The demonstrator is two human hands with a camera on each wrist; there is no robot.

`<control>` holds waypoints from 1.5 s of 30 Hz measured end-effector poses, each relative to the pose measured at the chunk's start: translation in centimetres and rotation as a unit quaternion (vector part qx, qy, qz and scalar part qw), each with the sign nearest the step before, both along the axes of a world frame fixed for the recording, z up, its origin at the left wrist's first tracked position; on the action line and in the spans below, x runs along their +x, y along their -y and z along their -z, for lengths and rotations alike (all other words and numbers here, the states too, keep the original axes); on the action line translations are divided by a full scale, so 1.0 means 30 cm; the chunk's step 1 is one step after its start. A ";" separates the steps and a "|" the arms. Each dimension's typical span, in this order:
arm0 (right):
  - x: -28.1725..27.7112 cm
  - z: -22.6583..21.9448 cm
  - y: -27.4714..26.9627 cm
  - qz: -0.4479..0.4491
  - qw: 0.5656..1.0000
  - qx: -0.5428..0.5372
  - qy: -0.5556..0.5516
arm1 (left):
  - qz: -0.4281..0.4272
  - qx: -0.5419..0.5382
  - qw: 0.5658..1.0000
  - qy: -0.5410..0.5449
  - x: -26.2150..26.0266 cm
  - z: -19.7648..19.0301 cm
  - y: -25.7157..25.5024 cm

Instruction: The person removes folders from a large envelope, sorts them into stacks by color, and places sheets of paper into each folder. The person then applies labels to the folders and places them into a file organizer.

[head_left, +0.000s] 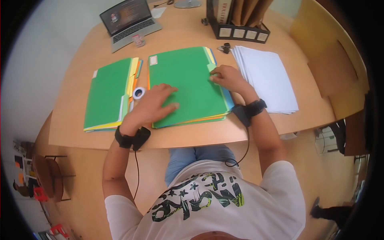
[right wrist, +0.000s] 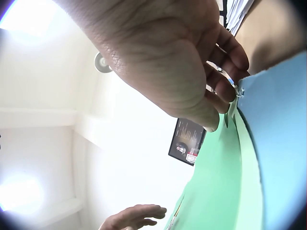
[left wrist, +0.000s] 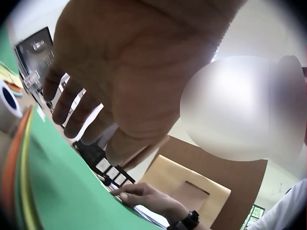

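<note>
A stack of folders with a green cover (head_left: 182, 86) lies in front of the person, with yellow, orange and blue edges showing. The left hand (head_left: 154, 105), fingers spread and relaxed, is over the cover's left part; the left wrist view shows its palm (left wrist: 129, 72) above the green surface (left wrist: 62, 177). At the stack's right edge the right hand (head_left: 232, 80) has bent fingers at a light green tab (head_left: 211, 68). In the right wrist view the right hand's fingertips (right wrist: 225, 93) touch the edge beside a blue sheet (right wrist: 276, 115); whether they pinch it is unclear.
Another green folder stack (head_left: 108, 92) lies at the left, with a tape roll (head_left: 139, 93) between the stacks. White papers (head_left: 266, 78) lie at the right. Behind stand a laptop (head_left: 130, 24), a small pinkish item (head_left: 138, 40), black clips (head_left: 225, 48) and a black file holder (head_left: 242, 34).
</note>
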State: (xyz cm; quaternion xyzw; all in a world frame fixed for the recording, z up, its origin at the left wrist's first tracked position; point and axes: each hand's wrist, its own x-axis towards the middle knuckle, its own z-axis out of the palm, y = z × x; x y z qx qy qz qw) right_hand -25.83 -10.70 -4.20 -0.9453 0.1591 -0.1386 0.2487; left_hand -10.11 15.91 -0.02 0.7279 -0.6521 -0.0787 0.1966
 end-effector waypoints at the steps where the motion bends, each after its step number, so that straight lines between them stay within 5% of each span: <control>1: 0.000 -0.007 -0.004 -0.002 1.000 -0.004 -0.007 | 0.029 0.023 0.999 0.004 -0.043 0.007 0.027; 7: -0.046 -0.039 0.011 -0.024 0.999 -0.009 -0.036 | 0.039 0.050 0.993 0.100 -0.155 0.031 0.109; 13: -0.321 -0.184 0.068 0.036 0.999 0.008 0.036 | 0.050 0.034 0.998 0.014 -0.115 0.023 0.100; 20: -0.614 -0.090 0.052 0.102 0.987 -0.026 -0.119 | 0.057 0.036 0.997 0.029 -0.109 0.023 0.094; 28: -0.664 -0.048 0.081 0.118 0.989 0.050 -0.072 | 0.102 0.040 0.994 0.005 -0.081 0.013 0.083; 31: -0.655 -0.043 0.051 0.106 0.992 -0.051 -0.048 | 0.111 0.011 0.994 -0.013 -0.085 0.024 0.065; 37: -0.656 -0.016 0.043 0.134 0.989 -0.041 -0.057 | -0.023 0.032 0.994 -0.105 -0.165 0.018 0.021; 40: -0.649 -0.048 -0.005 0.121 0.988 -0.087 -0.049 | -0.007 -0.089 0.996 -0.026 -0.181 0.082 -0.002; 45: -0.658 0.006 0.002 0.116 0.986 -0.123 -0.020 | -0.025 -0.144 0.989 -0.009 -0.157 0.138 -0.015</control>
